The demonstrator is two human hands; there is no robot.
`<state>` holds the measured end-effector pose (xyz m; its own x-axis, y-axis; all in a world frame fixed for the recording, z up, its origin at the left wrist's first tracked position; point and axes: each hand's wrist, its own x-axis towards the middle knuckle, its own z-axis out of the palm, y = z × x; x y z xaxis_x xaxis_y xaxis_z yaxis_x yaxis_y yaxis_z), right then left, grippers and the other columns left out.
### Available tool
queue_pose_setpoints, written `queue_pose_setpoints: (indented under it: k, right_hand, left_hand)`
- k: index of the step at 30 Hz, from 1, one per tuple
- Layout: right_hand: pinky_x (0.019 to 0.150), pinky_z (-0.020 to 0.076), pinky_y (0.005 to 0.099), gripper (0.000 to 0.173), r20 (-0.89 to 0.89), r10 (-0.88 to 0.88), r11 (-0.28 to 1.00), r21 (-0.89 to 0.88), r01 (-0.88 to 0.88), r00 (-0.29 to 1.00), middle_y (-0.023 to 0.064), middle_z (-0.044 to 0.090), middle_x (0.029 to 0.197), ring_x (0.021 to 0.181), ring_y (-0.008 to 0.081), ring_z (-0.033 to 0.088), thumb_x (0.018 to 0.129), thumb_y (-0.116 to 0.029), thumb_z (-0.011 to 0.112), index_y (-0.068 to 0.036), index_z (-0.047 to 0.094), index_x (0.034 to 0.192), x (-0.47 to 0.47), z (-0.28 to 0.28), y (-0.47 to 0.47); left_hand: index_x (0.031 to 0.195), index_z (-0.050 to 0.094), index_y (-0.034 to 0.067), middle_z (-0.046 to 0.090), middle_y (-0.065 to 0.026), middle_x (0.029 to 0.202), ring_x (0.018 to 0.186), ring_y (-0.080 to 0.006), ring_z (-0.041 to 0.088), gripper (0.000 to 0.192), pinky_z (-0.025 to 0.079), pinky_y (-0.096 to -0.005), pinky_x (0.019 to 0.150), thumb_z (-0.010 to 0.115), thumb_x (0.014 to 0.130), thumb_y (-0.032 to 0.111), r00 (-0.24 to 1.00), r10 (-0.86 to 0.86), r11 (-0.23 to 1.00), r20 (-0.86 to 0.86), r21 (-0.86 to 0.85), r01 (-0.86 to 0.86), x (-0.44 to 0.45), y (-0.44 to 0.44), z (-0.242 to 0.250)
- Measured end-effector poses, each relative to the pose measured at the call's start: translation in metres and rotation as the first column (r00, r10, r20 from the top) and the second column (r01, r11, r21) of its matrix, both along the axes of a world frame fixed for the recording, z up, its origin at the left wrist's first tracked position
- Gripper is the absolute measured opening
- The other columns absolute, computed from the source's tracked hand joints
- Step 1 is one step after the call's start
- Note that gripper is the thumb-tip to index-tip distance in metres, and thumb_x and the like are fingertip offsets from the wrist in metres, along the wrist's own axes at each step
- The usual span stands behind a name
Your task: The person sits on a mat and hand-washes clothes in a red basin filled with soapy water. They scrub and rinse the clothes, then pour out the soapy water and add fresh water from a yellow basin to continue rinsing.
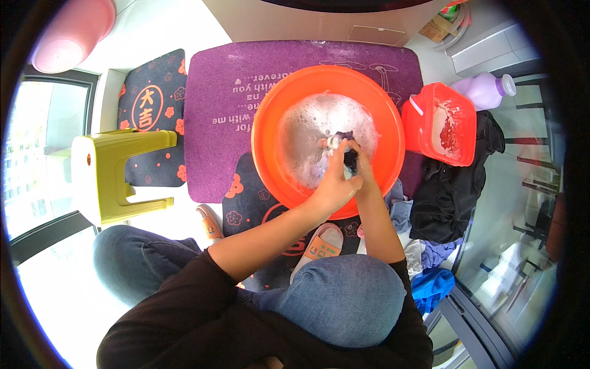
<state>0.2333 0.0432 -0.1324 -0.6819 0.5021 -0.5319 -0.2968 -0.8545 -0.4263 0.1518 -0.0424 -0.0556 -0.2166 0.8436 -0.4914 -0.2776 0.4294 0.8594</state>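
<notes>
An orange plastic basin (pixel 273 152) stands on the floor mats before me, with foamy, cloudy water (pixel 299 133) in it. Over its right half, both my hands are close together on a wet, dark and pale cloth (pixel 343 136) covered in suds. My left hand (pixel 339 177) grips the near left side of the cloth. On the right side of the same cloth is my right hand (pixel 364 168), its fingers bent around the dark part. The cloth's lower part is partly hidden by my hands and the foam.
A red bucket (pixel 417 131) with a white handle touches the basin's right side, beside a purple bottle (pixel 484 90). Black clothing (pixel 442 198) and blue clothing (pixel 431 288) lie at the right. At the left are a yellow-green plastic stool (pixel 108 175) and a pink tub (pixel 92 27).
</notes>
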Motion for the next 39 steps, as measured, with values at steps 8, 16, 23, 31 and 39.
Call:
queue_pose_setpoints:
  k: [8, 16, 23, 31, 39]
  right_hand:
    - [0.088, 0.0577, 0.0431, 0.044, -0.229, -0.400, 0.914, -0.176, 0.366, 0.888, 0.0190, 0.066, 0.129, 0.101, 0.0300, 0.068, 0.099, -0.036, 0.056, -0.004, 0.061, 0.129, 0.016, -0.015, 0.030]
    - [0.084, 0.0563, 0.0437, 0.049, -0.467, -0.236, 0.971, -0.156, 0.183, 0.853, 0.0127, 0.068, 0.111, 0.097, 0.0287, 0.067, 0.102, -0.043, 0.051, -0.004, 0.056, 0.131, -0.005, 0.042, 0.030]
    - [0.093, 0.0534, 0.0410, 0.040, -0.546, -0.293, 0.945, -0.292, 0.150, 0.785, 0.0126, 0.065, 0.114, 0.103, 0.0287, 0.064, 0.102, -0.039, 0.053, -0.005, 0.057, 0.124, -0.012, 0.029, 0.010]
    - [0.111, 0.0456, 0.0459, 0.054, -0.536, -0.257, 0.966, -0.158, 0.204, 0.804, 0.0081, 0.060, 0.131, 0.127, 0.0259, 0.056, 0.101, -0.055, 0.048, -0.011, 0.056, 0.133, -0.015, -0.008, -0.008]
    - [0.115, 0.0413, 0.0478, 0.068, -0.331, -0.297, 0.949, 0.001, 0.315, 0.896, 0.0151, 0.052, 0.148, 0.136, 0.0351, 0.050, 0.104, -0.059, 0.035, -0.008, 0.048, 0.146, -0.002, -0.012, -0.020]
  left_hand:
    - [0.139, 0.058, 0.015, 0.062, -0.0064, 0.128, 0.120, -0.0210, 0.056, 0.042, 0.045, -0.0423, 0.102, 0.056, 0.097, 0.020, 0.971, 0.239, 0.970, 0.016, 0.051, -0.240, -0.077, 0.034, 0.011]
    - [0.137, 0.057, 0.016, 0.056, -0.0085, 0.142, 0.125, -0.0319, 0.058, 0.047, 0.047, -0.0553, 0.104, 0.046, 0.104, 0.047, 0.153, 0.228, 0.964, 0.962, -0.201, -0.172, -0.047, 0.020, -0.019]
    - [0.137, 0.054, 0.004, 0.065, -0.0155, 0.124, 0.117, -0.0272, 0.063, 0.056, 0.052, -0.0418, 0.101, 0.042, 0.107, 0.049, 0.513, 0.092, 0.924, 0.854, 0.119, -0.364, -0.068, 0.045, 0.000]
    - [0.130, 0.064, 0.006, 0.065, -0.0128, 0.119, 0.115, -0.0277, 0.059, 0.039, 0.046, -0.0390, 0.103, 0.065, 0.098, 0.027, 0.863, 0.059, 0.905, -0.501, 0.391, 0.165, -0.052, 0.027, 0.023]
    - [0.128, 0.068, 0.026, 0.060, -0.0064, 0.124, 0.125, -0.0345, 0.054, 0.041, 0.043, -0.0594, 0.103, 0.068, 0.087, 0.026, 0.238, 0.206, 0.766, -0.949, 0.308, 0.565, -0.040, 0.017, -0.003]
